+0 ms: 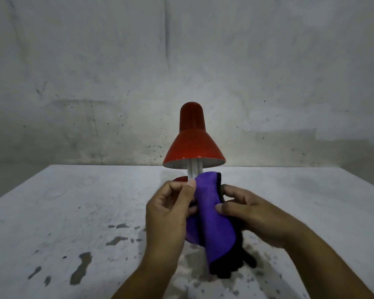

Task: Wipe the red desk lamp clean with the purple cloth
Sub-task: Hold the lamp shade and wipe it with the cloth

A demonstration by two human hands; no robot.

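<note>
The red desk lamp (192, 143) stands upright at the middle of the table, its shade facing down with white bulb tubes showing below the rim. Most of its red base is hidden behind my hands. I hold the purple cloth (212, 219), which has a black underside, in front of the lamp, just below the shade. My left hand (168, 212) pinches the cloth's upper left edge between thumb and fingers. My right hand (251, 214) grips the cloth's right side, thumb on the purple face. The cloth hangs down folded over, clear of the shade.
The lamp stands on a white, stained table (73, 212) with dark chipped patches near the front. A grey, marked wall (181, 61) rises behind the far edge of the table.
</note>
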